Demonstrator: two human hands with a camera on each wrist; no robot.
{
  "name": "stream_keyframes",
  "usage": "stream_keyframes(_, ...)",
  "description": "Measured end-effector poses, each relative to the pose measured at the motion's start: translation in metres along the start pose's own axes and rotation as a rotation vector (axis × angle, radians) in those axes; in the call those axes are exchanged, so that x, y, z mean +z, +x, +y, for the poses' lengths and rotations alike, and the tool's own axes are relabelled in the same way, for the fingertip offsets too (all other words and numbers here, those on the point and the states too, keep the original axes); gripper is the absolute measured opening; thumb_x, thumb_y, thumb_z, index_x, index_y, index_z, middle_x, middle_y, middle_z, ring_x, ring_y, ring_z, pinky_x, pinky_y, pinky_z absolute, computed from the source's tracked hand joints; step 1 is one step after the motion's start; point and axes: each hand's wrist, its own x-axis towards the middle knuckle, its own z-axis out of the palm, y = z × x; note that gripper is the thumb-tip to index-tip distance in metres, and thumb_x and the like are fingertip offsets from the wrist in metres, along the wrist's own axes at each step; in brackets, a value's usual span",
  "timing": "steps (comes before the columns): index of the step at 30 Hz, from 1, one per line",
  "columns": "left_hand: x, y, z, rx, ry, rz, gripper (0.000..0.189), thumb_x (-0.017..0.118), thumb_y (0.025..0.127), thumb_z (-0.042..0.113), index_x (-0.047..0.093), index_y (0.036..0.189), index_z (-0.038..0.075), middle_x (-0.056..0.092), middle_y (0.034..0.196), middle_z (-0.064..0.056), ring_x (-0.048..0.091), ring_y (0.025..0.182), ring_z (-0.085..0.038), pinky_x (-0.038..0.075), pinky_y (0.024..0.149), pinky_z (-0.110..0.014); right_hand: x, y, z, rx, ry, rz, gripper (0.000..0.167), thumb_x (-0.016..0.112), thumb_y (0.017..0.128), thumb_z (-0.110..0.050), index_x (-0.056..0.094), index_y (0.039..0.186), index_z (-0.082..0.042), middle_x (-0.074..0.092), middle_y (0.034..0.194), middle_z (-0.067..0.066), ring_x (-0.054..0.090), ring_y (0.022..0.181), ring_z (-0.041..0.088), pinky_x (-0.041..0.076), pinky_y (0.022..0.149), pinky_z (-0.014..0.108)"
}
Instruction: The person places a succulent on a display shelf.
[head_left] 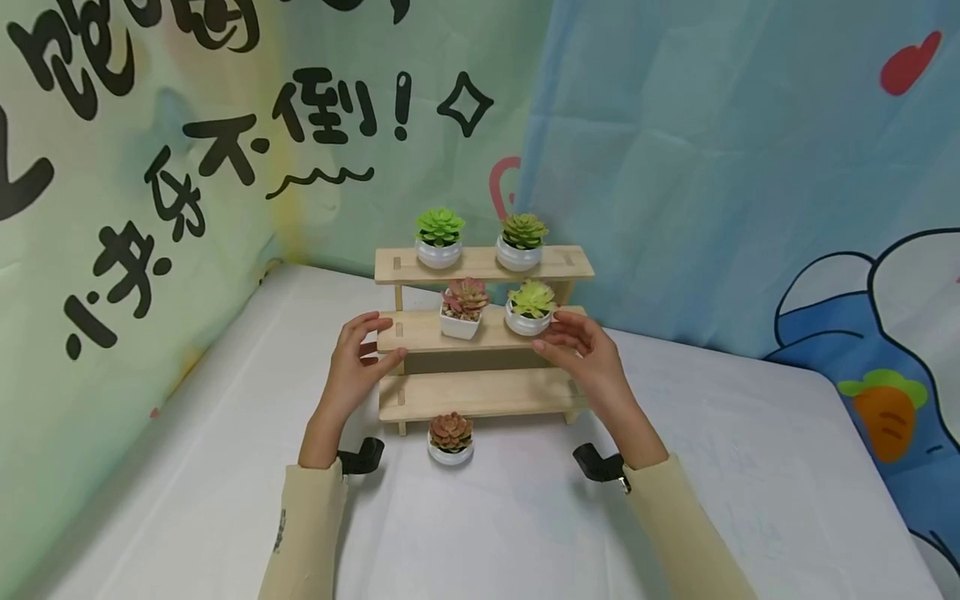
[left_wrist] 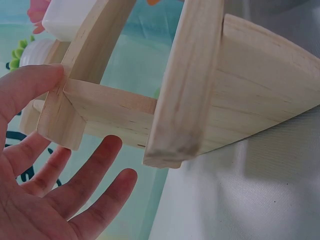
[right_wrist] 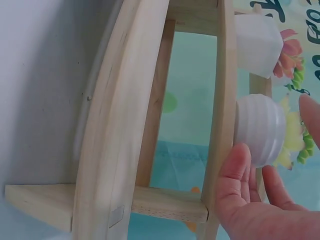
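A three-tier wooden plant stand point(head_left: 480, 393) is on the white table, with a hand at each end. My left hand point(head_left: 356, 358) holds the left end of the middle tier, thumb point(left_wrist: 37, 85) at the front corner, fingers behind it. At the tier's right end, my right hand point(head_left: 588, 354) holds a ribbed white pot point(right_wrist: 257, 127) with a yellow-green succulent point(head_left: 532, 297) between thumb and fingers. The pot rests on the tier. To its left stands a squarish white pot with a pink succulent point(head_left: 464, 298).
Two green succulents, one bright point(head_left: 440, 225) and one darker point(head_left: 523, 230), stand in white pots on the top tier. A reddish-brown succulent point(head_left: 451, 432) in a round pot sits before the bottom tier. Behind hang printed cloths point(head_left: 675, 167) with lettering and cartoon figures.
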Motion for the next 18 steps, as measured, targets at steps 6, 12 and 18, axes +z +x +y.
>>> stream_keyframes(6, -0.002, 0.001, 0.0, -0.003, -0.012, -0.001, 0.046, 0.072, 0.088, 0.006, 0.054, 0.13, -0.004, 0.033, 0.148, -0.02, 0.053, 0.116, -0.044, 0.045, 0.098, -0.053, 0.003, -0.01, 0.003, 0.043, 0.034, -0.025, 0.057, 0.07, 0.091, -0.013, 0.044, 0.14, -0.001, 0.05, 0.132, 0.013, 0.059, 0.095, 0.002, 0.051, 0.085, 0.016)
stream_keyframes(12, -0.003, 0.002, -0.001, -0.015, -0.017, -0.008, 0.046, 0.072, 0.089, 0.007, 0.055, 0.13, -0.003, 0.033, 0.148, -0.019, 0.054, 0.115, -0.043, 0.046, 0.096, -0.052, 0.013, -0.024, 0.009, 0.097, 0.053, -0.061, 0.056, 0.071, 0.091, -0.012, 0.044, 0.139, -0.001, 0.05, 0.133, 0.015, 0.061, 0.092, 0.002, 0.051, 0.082, 0.016)
stream_keyframes(18, -0.003, 0.002, -0.003, -0.02, -0.023, -0.007, 0.047, 0.071, 0.089, 0.006, 0.054, 0.131, -0.004, 0.032, 0.149, -0.019, 0.053, 0.116, -0.042, 0.045, 0.097, -0.051, 0.026, -0.038, 0.023, 0.121, 0.101, -0.123, 0.056, 0.071, 0.09, -0.007, 0.044, 0.138, 0.001, 0.054, 0.128, 0.012, 0.064, 0.092, 0.002, 0.052, 0.085, 0.019)
